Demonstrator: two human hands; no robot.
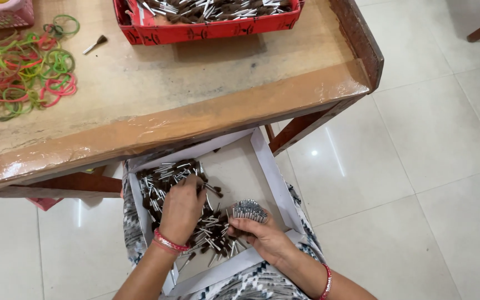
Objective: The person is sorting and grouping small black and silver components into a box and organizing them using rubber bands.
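Head view looks down on a shallow white cardboard tray (266, 166) resting on the person's lap, just below the near edge of the wooden tabletop (195, 105). The left hand (181, 208) lies spread, palm down, on a loose heap of small dark-tipped brushes with silver metal stems (165, 180) inside the tray, fingers raking into them. The right hand (265, 236) is closed around a gathered bundle of the same brushes (249, 210), stems up and level. Gathering goes best, I judge, when few are drawn at a time and the ends are kept flush. Far left on the tabletop lie coloured rubber bands (23, 66); a red box of brushes (206, 22) sits farther back.
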